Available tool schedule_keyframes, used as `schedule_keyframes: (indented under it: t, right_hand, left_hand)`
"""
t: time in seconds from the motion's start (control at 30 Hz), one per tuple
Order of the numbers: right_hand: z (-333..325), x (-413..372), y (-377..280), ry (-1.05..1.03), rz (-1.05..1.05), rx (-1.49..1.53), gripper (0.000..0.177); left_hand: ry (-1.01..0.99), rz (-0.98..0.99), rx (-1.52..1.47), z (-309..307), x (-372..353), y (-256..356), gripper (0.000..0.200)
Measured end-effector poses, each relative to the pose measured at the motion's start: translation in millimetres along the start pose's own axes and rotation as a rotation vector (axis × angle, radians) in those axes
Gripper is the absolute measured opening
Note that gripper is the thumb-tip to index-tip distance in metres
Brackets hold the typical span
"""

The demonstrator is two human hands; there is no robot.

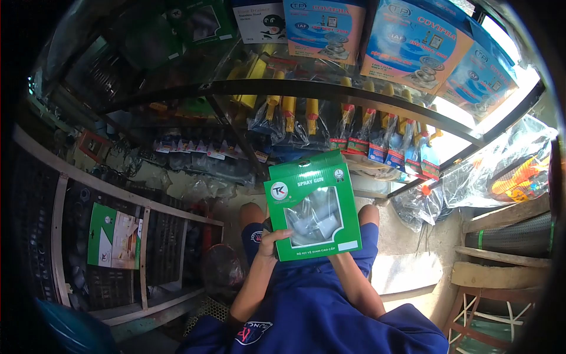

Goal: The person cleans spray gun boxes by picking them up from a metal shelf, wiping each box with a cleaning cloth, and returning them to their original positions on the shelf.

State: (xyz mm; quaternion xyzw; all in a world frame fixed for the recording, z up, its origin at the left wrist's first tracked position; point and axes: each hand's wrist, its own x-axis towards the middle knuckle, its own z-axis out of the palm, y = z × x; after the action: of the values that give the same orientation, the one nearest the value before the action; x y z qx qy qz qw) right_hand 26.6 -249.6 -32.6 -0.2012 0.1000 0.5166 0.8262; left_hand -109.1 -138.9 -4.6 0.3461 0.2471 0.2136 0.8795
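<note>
A green box (348, 206) marked "SPRAY GUN" is held up in front of my lap, its clear window facing me and pale parts showing inside. My left hand (272, 243) grips the box's lower left edge, with the thumb on its front. Behind the lower edge is my right hand (335, 256), mostly covered by the box, so its fingers do not show.
Blue and orange boxes (413, 44) stand on the upper shelf (354, 94). Yellow-handled tools (312, 115) hang below it in plastic. A rack (144, 248) with a green package (115, 236) is at left; a wooden chair (489, 295) is at right.
</note>
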Motion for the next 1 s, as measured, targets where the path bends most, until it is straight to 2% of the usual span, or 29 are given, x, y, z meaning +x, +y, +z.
schedule_keyframes:
  t: [0.1, 0.3, 0.43, 0.5, 0.57, 0.67, 0.77, 0.8, 0.9, 1.0]
  right_hand:
    - [0, -2, -2, -0.003, -0.012, 0.028, 0.037]
    - [-5, -12, -4, 0.035, -0.04, 0.022, 0.036]
    - [-28, -2, -13, 0.172, -0.086, -0.126, 0.037]
    - [-38, -7, -35, 0.124, -0.111, -0.225, 0.035]
    - [8, -18, -61, 0.231, -0.164, -0.265, 0.031]
    - [17, -16, -72, 0.168, -0.548, -0.26, 0.026]
    - [27, -28, -70, 0.106, -0.599, -1.017, 0.021]
    - [46, -38, -68, 0.055, -0.512, -1.21, 0.018]
    - [71, -43, -57, -0.175, -0.946, -1.881, 0.018]
    - [75, -49, -52, -0.363, -0.971, -2.024, 0.02]
  left_hand:
    - [0.023, -0.033, -0.004, -10, 6, -9, 0.065]
    - [-0.01, 0.092, 0.103, -13, 8, -7, 0.082]
    - [-0.007, 0.177, 0.078, -12, 8, -1, 0.082]
    - [0.037, 0.195, 0.001, -13, 8, 2, 0.079]
    - [0.101, 0.194, -0.125, -13, 7, 5, 0.076]
    - [0.108, 0.167, -0.097, -20, 7, -1, 0.072]
    - [0.147, 0.143, -0.059, -22, 5, -13, 0.071]
    - [0.161, 0.139, -0.042, -24, 7, -17, 0.07]
    - [0.149, 0.142, -0.108, -20, 8, -16, 0.067]
    - [0.147, 0.129, -0.064, -29, 9, -14, 0.065]
